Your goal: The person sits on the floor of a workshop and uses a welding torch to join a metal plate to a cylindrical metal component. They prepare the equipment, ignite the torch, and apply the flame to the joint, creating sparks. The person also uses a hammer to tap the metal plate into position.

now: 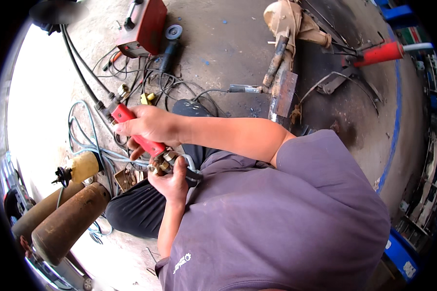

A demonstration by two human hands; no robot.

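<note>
My right hand (148,125) is closed around a red block-shaped tool (123,112), with two black hoses (81,72) running from fittings at its upper-left end toward the top-left. Below it, my left hand (169,180) grips the brass and steel fittings (167,160) at the tool's lower end, beside a dark curved hose. The tool lies diagonally across the space over my legs. My right forearm crosses from the right, and my left comes up from below.
A red machine (148,26), an angle grinder (170,48) and tangled cables lie ahead. A rusty axle assembly (284,58) and red jack (378,53) are right. Rusty cylinders (68,225), a yellow container (82,167) and pale hoses are left. I sit on the concrete floor (228,58).
</note>
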